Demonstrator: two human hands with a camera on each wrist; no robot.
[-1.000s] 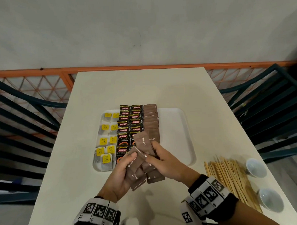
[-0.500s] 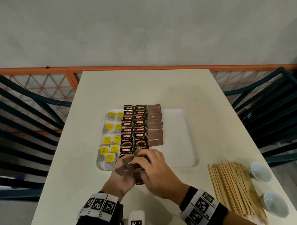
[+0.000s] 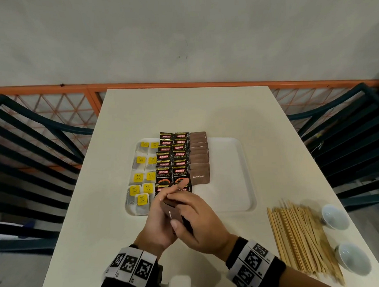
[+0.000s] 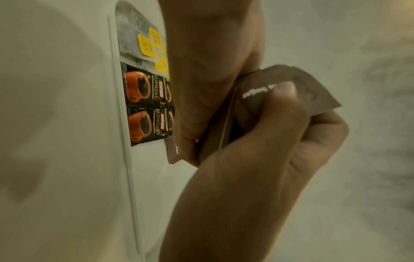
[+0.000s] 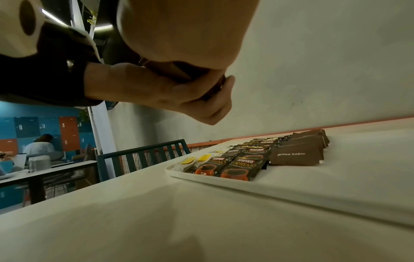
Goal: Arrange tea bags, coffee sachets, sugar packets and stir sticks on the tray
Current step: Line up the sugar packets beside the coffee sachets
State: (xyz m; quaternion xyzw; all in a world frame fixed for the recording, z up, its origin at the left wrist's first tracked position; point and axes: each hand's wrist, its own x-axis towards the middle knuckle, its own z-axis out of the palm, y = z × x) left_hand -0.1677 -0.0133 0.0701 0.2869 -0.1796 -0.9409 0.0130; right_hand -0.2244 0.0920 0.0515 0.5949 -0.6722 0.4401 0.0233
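Observation:
A white tray (image 3: 245,173) holds a column of yellow-tagged tea bags (image 3: 142,177), two columns of black coffee sachets (image 3: 172,163) and an overlapping row of brown sugar packets (image 3: 199,162). Both hands meet just in front of the tray's near edge. My left hand (image 3: 165,206) grips a small stack of brown sugar packets (image 3: 172,212) from below. My right hand (image 3: 182,212) closes over the same stack, thumb on its near end. In the left wrist view a thumb presses on the top packet (image 4: 291,92). The stir sticks (image 3: 299,236) lie in a pile on the table to the right of the tray.
Two small white bowls (image 3: 335,216) (image 3: 352,259) stand right of the sticks near the table's right edge. The tray's right half (image 3: 228,163) is bare. Dark slatted chairs (image 3: 34,159) flank the table, and an orange rail runs behind it.
A sugar packet held over the row now lies at its near end. The fanned packets in my hands have been gathered into a tight stack, with both hands drawn back from the tray.

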